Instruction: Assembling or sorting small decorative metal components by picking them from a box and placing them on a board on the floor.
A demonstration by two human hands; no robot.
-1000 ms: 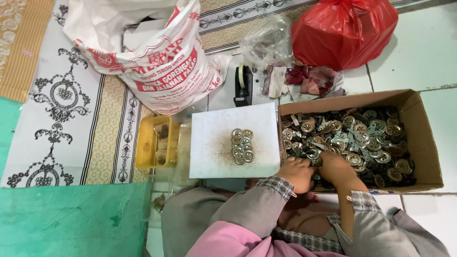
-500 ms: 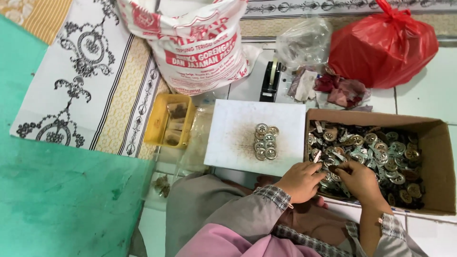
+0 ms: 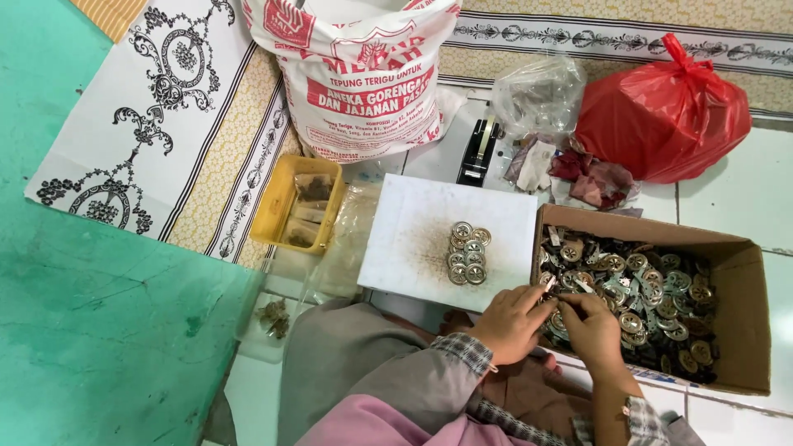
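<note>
White floor tiles [image 3: 727, 190] meet a patterned mat [image 3: 165, 124]. On them sits a cardboard box [image 3: 743, 289] of round metal pieces [image 3: 652, 297]; at its near left corner, left hand [image 3: 510, 324] and right hand [image 3: 593, 330] pinch pieces with bunched fingers [image 3: 541, 291].

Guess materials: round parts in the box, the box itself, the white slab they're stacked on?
Round parts: likely metal, brass and silver tones with glints, some dull.
Box: brown cardboard, matte, raw flap edges.
White slab: unclear; flat, matte white, maybe foam or board, stained brown at its middle.
Both hands are at the box's near corner.
</note>
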